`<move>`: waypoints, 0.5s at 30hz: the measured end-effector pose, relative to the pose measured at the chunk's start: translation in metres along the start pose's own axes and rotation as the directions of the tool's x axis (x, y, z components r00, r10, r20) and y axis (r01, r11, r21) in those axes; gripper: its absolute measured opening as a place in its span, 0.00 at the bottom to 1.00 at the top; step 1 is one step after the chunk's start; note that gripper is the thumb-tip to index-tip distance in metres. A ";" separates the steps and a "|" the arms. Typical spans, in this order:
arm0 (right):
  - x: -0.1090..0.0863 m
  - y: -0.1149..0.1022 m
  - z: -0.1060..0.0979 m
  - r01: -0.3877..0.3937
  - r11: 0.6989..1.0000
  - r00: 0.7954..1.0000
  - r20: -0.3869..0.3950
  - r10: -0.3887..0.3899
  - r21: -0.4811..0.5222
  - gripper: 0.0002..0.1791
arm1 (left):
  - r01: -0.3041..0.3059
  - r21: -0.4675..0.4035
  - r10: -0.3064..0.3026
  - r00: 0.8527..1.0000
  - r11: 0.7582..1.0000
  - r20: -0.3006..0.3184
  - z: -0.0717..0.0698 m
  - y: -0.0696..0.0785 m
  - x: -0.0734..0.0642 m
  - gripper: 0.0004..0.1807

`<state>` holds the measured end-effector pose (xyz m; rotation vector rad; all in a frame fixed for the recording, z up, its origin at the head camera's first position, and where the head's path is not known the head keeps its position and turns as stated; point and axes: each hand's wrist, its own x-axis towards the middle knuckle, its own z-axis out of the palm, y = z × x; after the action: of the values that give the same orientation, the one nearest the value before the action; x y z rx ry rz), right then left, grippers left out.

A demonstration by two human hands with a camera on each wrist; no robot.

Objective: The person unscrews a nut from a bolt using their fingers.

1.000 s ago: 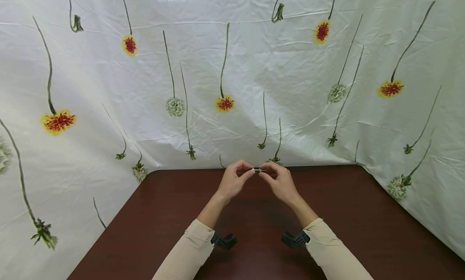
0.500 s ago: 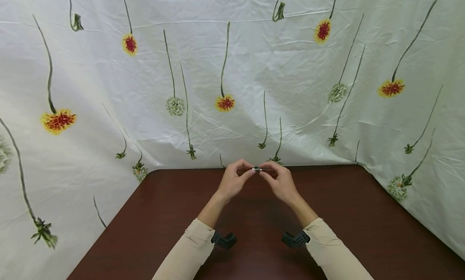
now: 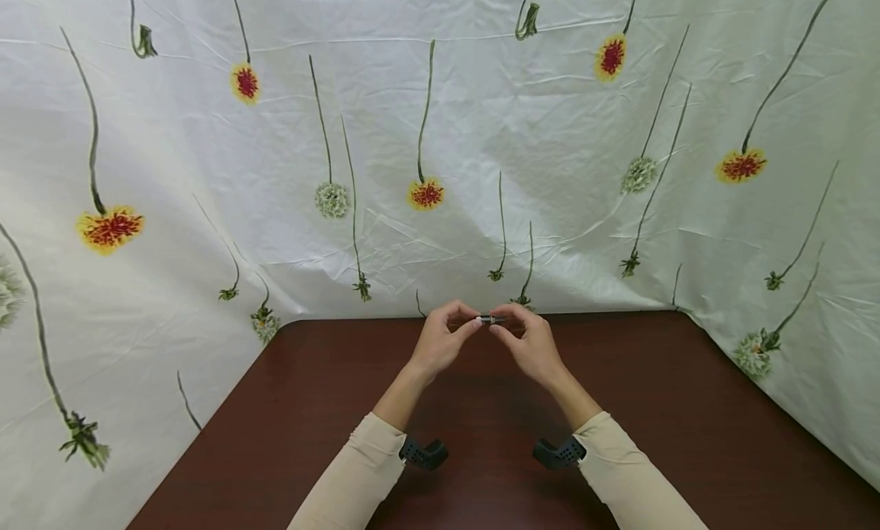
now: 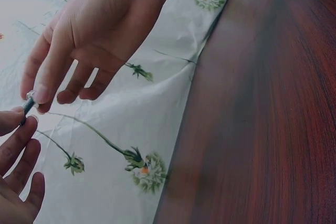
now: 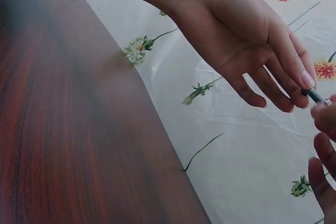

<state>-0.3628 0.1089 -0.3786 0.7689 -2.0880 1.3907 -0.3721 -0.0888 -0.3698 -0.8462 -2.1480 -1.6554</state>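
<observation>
A small dark bolt [image 5: 315, 96] with a threaded shank lies sideways between the fingertips of both hands, held up over the far part of the table. My right hand [image 3: 532, 347] pinches its dark head end between thumb and fingers. At the other end, my left hand [image 3: 440, 343] pinches a shiny metal piece that looks like a nut [image 4: 30, 95], mostly hidden by thumb and fingertip. In the left wrist view the bolt [image 4: 28, 106] spans the short gap between the two hands. The remaining fingers of both hands are loosely bent and hold nothing.
A dark red-brown wooden table [image 3: 309, 423] stretches below the hands. Behind and beside it hangs a white flower-printed cloth [image 3: 385, 247]. Each wrist wears a dark band, one on the left [image 3: 424, 455] and one on the right [image 3: 558, 454].
Both hands keep their place and their pinch. Between the fingertips, the bright and dark parts of the bolt look slightly different from frame to frame.
</observation>
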 end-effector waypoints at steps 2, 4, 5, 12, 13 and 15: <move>0.000 -0.001 0.000 -0.009 1.000 1.000 0.001 0.009 -0.001 0.15 | -0.002 -0.009 0.002 1.000 1.000 -0.001 0.000 0.000 0.000 0.05; 0.000 -0.001 0.000 -0.020 1.000 1.000 0.002 0.020 -0.003 0.15 | -0.004 -0.018 0.004 1.000 1.000 0.002 0.000 0.000 0.000 0.05; 0.000 -0.001 0.000 -0.021 1.000 1.000 0.002 0.021 -0.005 0.14 | -0.004 -0.020 0.004 1.000 1.000 0.004 0.000 0.000 0.000 0.05; 0.000 0.000 0.001 0.003 1.000 1.000 -0.005 -0.003 -0.008 0.11 | 0.004 -0.014 -0.004 1.000 1.000 0.009 -0.001 0.000 0.000 0.03; 0.000 0.001 0.000 0.006 1.000 1.000 -0.005 -0.006 -0.003 0.12 | 0.004 -0.013 -0.004 1.000 1.000 0.010 -0.001 0.000 0.000 0.03; 0.000 0.002 0.001 0.010 1.000 1.000 -0.004 -0.010 0.007 0.16 | 0.004 -0.013 -0.004 1.000 1.000 0.010 -0.001 0.000 0.000 0.03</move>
<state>-0.3638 0.1089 -0.3802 0.7774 -2.0744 1.3938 -0.3723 -0.0901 -0.3696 -0.8569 -2.1492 -1.6719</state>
